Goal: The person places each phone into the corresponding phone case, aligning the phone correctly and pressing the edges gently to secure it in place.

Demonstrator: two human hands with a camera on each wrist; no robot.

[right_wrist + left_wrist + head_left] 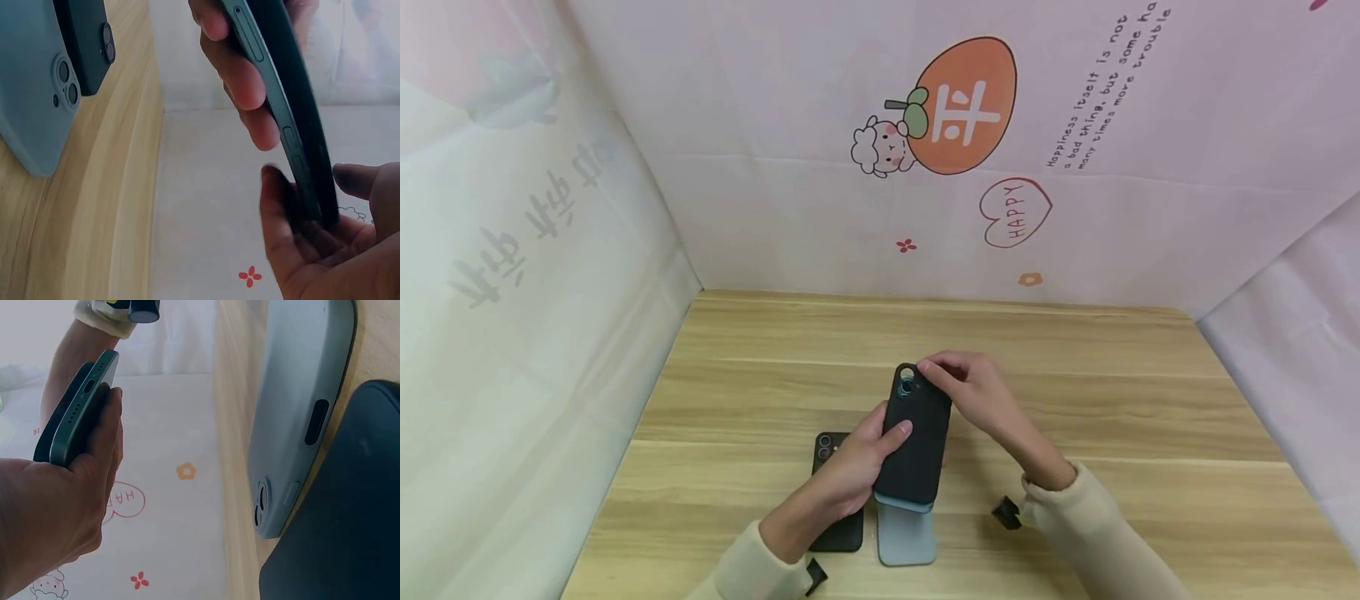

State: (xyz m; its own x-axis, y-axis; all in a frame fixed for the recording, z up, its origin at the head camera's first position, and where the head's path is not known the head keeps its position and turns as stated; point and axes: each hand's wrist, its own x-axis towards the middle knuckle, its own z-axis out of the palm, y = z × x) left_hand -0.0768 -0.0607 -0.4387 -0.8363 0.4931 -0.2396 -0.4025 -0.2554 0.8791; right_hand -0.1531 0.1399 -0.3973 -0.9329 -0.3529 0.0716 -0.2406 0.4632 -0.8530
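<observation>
My left hand (853, 468) grips a blue-green phone (904, 503) together with a black phone case (917, 446), thumb across the case's back and fingers along the phone's side. The case lies over the phone's back but is not flush: the phone sticks out at the bottom, and one camera lens shows off-centre through the cutout. In the right wrist view a gap parts the case from the phone's edge (275, 94). At the top corner, my right hand (977, 390) pinches the case, thumb on its back and fingers behind.
Below the hands, a light grey-blue phone (907, 537) lies camera side up on the wooden table (737, 367). Left of it is a black phone (844, 535), partly covered by the left hand and forearm. Printed cloth walls (775, 217) stand behind and at both sides.
</observation>
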